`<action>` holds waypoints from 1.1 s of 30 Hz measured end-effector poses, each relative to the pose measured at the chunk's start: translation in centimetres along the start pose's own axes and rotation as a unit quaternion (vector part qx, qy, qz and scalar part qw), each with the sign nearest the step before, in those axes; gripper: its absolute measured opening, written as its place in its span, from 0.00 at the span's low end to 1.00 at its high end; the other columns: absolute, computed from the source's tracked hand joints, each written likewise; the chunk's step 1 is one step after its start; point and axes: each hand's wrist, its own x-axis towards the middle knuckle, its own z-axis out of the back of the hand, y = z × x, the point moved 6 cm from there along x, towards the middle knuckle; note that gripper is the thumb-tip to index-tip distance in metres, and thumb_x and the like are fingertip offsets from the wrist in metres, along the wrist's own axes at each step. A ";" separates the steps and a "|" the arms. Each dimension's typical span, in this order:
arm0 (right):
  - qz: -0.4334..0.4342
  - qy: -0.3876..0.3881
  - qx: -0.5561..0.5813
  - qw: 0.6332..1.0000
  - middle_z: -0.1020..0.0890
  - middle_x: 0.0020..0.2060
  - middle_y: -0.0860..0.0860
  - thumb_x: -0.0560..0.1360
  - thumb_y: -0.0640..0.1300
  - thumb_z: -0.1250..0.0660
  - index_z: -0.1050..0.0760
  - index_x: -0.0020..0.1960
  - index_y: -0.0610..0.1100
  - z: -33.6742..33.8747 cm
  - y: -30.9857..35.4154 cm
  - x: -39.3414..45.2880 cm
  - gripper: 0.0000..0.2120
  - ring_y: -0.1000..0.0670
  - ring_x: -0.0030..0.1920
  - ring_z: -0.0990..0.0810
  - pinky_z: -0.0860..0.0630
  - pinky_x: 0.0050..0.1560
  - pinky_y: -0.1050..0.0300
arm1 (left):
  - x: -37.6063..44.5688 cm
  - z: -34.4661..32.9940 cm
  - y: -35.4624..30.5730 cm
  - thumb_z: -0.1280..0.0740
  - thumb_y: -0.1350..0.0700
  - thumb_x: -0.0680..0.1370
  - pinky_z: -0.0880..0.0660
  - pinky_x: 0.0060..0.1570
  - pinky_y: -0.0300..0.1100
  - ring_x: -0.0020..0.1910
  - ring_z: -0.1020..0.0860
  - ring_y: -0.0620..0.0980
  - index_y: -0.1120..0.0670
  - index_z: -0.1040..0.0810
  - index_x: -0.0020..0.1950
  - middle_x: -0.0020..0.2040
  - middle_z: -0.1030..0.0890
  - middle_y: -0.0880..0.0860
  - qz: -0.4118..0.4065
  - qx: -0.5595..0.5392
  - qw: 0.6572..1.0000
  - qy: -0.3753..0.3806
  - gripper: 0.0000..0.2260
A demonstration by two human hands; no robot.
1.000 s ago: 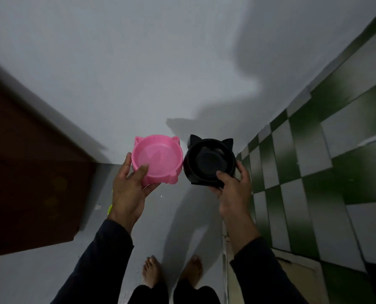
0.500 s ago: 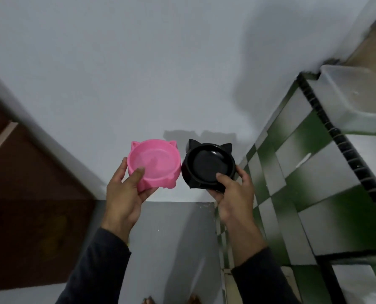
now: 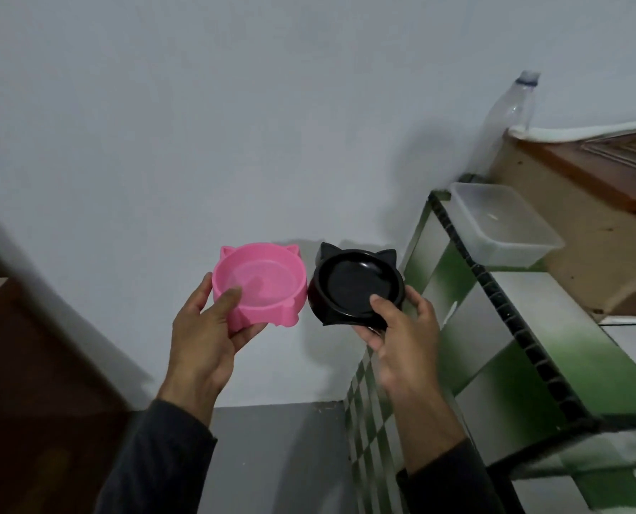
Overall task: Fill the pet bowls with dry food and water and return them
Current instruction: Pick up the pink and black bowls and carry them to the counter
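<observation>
Firmly, each grip holds one bowl: left hand [image 3: 205,337] pink bowl [image 3: 260,287], right hand [image 3: 401,337] black bowl [image 3: 357,287].

Your two arms reach forward side by side, both in dark sleeves that end at the wrists. Your left hand [image 3: 205,339] is raised palm-up, thumb hooked over the near rim of the pink bowl [image 3: 260,283], fingers cupped beneath it. Your right hand [image 3: 401,339] mirrors it, thumb pressed on the black bowl's [image 3: 357,287] near rim, fingers curled underneath.
</observation>
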 end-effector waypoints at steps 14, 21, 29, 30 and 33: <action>0.111 -0.049 0.038 0.992 0.19 0.56 0.43 0.74 0.34 0.26 0.29 0.67 0.48 1.7 6.4 -5.7 0.25 0.41 0.52 0.15 0.16 0.44 0.47 | -2.7 -5.9 -3.1 0.29 0.61 0.79 0.16 0.46 0.55 0.58 0.17 0.58 0.50 0.27 0.76 0.68 0.23 0.54 0.022 0.005 0.995 0.101 0.26; 0.162 -0.147 0.070 0.973 0.19 0.57 0.44 0.73 0.34 0.25 0.27 0.63 0.48 5.4 7.2 -12.2 0.23 0.42 0.52 0.15 0.15 0.45 0.46 | -5.7 -8.0 -2.1 0.29 0.62 0.79 0.16 0.48 0.59 0.59 0.19 0.60 0.49 0.27 0.76 0.66 0.24 0.53 0.076 0.038 0.978 0.193 0.26; 0.201 -0.268 0.086 0.938 0.17 0.55 0.43 0.73 0.35 0.25 0.30 0.68 0.49 10.9 5.6 -21.8 0.28 0.43 0.50 0.14 0.16 0.43 0.49 | -11.5 -8.5 0.8 0.30 0.62 0.79 0.16 0.43 0.54 0.61 0.21 0.61 0.48 0.27 0.76 0.69 0.26 0.54 0.134 0.084 0.948 0.277 0.25; 0.205 -0.284 0.087 0.933 0.17 0.55 0.43 0.73 0.35 0.24 0.30 0.69 0.50 11.8 5.4 -23.1 0.29 0.43 0.50 0.14 0.16 0.43 0.50 | -12.5 -8.5 1.3 0.31 0.62 0.79 0.15 0.43 0.54 0.61 0.21 0.61 0.48 0.27 0.76 0.69 0.26 0.54 0.142 0.090 0.943 0.289 0.25; 0.218 -0.327 0.097 0.915 0.17 0.53 0.42 0.73 0.35 0.25 0.30 0.68 0.49 14.3 4.9 -27.2 0.28 0.43 0.51 0.14 0.16 0.41 0.51 | -16.0 -8.8 2.9 0.31 0.62 0.80 0.15 0.46 0.57 0.61 0.22 0.59 0.47 0.27 0.76 0.71 0.27 0.55 0.173 0.107 0.923 0.326 0.25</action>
